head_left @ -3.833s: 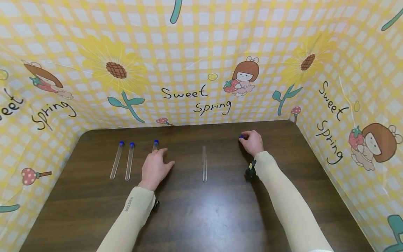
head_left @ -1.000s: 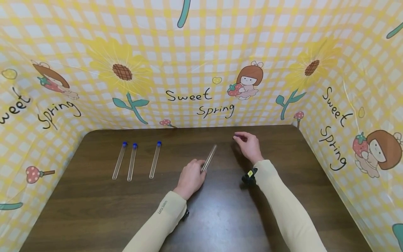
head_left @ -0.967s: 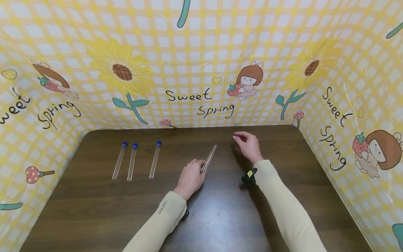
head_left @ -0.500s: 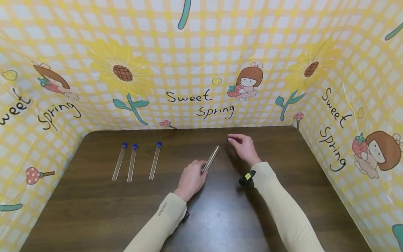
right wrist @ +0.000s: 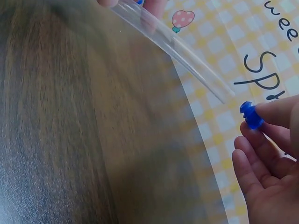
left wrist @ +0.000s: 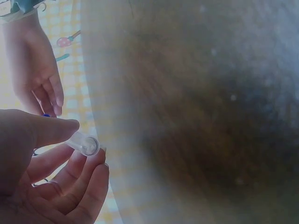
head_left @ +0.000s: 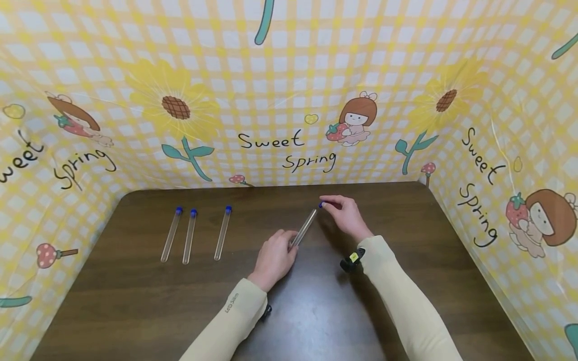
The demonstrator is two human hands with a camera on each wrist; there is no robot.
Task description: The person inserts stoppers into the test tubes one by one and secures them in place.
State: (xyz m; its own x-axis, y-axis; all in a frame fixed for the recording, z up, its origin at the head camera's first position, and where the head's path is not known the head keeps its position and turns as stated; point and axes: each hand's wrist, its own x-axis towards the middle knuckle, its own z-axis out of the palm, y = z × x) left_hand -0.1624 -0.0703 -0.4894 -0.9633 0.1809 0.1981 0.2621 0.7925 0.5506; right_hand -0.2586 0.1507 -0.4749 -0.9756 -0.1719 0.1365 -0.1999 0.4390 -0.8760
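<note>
My left hand [head_left: 273, 258] grips a clear, uncapped test tube [head_left: 307, 224] near its rounded end, between thumb and fingers. The tube slants up to the right, its open mouth toward my right hand [head_left: 346, 218]. Between thumb and forefinger, that hand pinches a blue cap [head_left: 321, 204]. In the right wrist view the ridged stopper end of the blue cap [right wrist: 252, 115] points at the mouth of the tube [right wrist: 182, 51], a small gap apart. The left wrist view shows the tube's rounded bottom [left wrist: 88, 145] between thumb and fingertips.
To the left, a capped test tube [head_left: 170, 235], a second capped test tube [head_left: 189, 238] and a third capped test tube [head_left: 223, 234] lie on the dark wooden table [head_left: 135, 311]. A yellow checked cloth [head_left: 280, 75] walls in the back and sides.
My left hand has left the capped tube, moved right and picked up the uncapped tube, tilting it. My right hand has carried the blue cap leftward, close to the tube's mouth.
</note>
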